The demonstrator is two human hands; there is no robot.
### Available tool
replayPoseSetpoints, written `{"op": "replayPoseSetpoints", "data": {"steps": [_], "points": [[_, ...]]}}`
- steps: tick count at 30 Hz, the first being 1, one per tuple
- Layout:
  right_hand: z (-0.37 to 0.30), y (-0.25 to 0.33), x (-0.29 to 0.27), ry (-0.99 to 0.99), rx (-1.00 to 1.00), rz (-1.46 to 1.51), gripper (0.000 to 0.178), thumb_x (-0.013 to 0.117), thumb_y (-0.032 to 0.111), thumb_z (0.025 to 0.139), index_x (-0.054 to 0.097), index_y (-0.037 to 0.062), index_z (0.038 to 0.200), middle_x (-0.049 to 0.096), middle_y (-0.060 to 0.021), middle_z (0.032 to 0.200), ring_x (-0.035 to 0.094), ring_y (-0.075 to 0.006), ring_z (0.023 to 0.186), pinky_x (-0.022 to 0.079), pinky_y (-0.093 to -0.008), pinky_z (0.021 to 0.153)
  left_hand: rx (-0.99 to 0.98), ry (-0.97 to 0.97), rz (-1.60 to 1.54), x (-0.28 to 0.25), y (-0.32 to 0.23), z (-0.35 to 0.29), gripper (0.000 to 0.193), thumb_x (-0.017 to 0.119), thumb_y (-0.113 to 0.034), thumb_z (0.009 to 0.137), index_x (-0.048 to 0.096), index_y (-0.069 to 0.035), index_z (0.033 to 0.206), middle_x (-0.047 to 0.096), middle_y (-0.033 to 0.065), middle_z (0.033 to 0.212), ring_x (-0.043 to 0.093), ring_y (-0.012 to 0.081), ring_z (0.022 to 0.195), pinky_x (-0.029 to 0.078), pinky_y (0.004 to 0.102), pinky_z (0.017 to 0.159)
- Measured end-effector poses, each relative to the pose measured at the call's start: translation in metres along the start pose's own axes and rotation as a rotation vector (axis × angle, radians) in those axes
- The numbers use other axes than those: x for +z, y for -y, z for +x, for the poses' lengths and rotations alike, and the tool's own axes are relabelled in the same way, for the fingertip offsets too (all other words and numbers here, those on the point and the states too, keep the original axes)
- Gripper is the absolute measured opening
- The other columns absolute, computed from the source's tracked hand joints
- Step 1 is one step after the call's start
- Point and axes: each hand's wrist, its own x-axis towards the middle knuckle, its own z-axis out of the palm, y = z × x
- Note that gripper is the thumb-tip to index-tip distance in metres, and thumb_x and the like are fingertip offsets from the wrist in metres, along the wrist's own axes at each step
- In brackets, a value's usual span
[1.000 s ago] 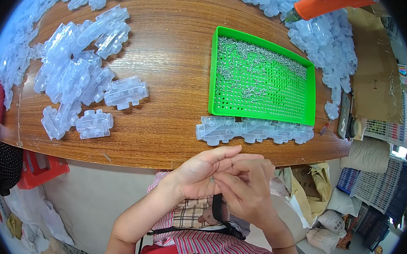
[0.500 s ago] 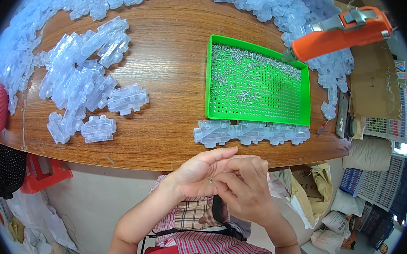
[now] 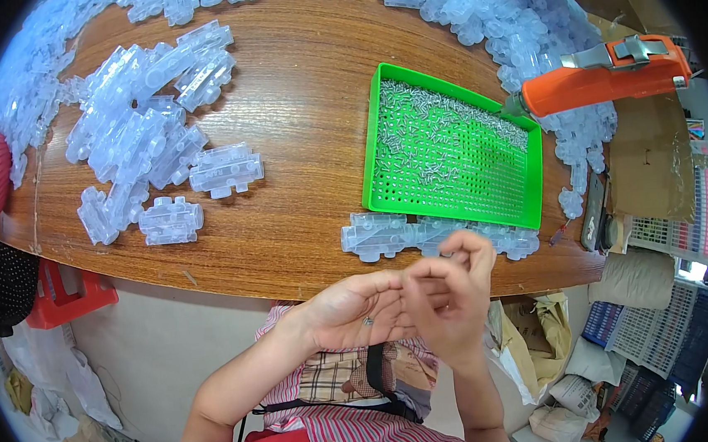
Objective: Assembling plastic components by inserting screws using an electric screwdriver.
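My left hand point(image 3: 346, 311) lies palm up at the table's front edge, its fingers loosely cupped. A few tiny metal screws point(image 3: 368, 321) rest in its palm. Just to its right, my right hand point(image 3: 452, 309) is raised with bent fingers, the fingertips drawn together beside a row of clear plastic housings point(image 3: 378, 237). Whatever sits between those fingertips is too small to make out. The row lies along the near side of a green perforated tray point(image 3: 455, 218), partly covered by my right hand. Loose screws point(image 3: 413, 121) are scattered in that tray.
An orange electric screwdriver point(image 3: 601, 88) hangs over the tray's right side. More clear housings point(image 3: 136, 142) are piled on the left and heaped point(image 3: 453, 5) along the back. A phone point(image 3: 593, 212) stands by the right edge. Another person's dotted clothing point(image 3: 5, 282) shows at far left.
My right hand has lifted off my left palm and moved up and right, toward the row of housings. My left hand stays nearly in place, its palm more exposed.
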Motion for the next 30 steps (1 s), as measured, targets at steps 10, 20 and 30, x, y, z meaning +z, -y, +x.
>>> {"op": "replayPoseSetpoints", "data": {"steps": [10, 20, 30], "points": [[0.02, -0.003, 0.008, 0.055, -0.07, -0.158, 0.015, 0.074, 0.01, 0.069, 0.07, 0.0149, 0.082, 0.046, -0.0098, 0.106, 0.039, -0.0246, 0.094, 0.031, -0.0349, 0.081, -0.018, 0.149, 0.012, -0.017, 0.006, -0.001, 0.048, 0.034, -0.029, 0.102, 0.036, 0.003, 0.139, 0.047, 0.0105, 0.137, 0.047, 0.0182, 0.125, 0.035, 0.0353, 0.109], [0.021, 0.0, 0.009, 0.058, -0.036, -0.154, 0.016, 0.074, 0.007, 0.069, 0.067, 0.0149, 0.081, 0.046, -0.009, 0.105, 0.04, -0.0239, 0.09, 0.032, -0.0342, 0.08, -0.042, 0.199, -0.067, -0.019, 0.006, -0.002, 0.047, 0.035, -0.029, 0.102, 0.04, 0.003, 0.136, 0.051, 0.0098, 0.133, 0.052, 0.0173, 0.119, 0.039, 0.034, 0.105], [-0.017, 0.035, -0.011, 0.257, -0.087, -0.188, 0.021, 0.075, 0.001, 0.064, 0.071, 0.0112, 0.082, 0.052, -0.0041, 0.093, 0.05, -0.0209, 0.087, 0.04, -0.0309, 0.068, -0.115, 0.237, -0.289, -0.019, 0.001, 0.0, 0.049, 0.04, -0.032, 0.1, 0.043, 0.003, 0.134, 0.055, 0.0155, 0.129, 0.056, 0.0213, 0.117, 0.047, 0.0334, 0.097]]}}
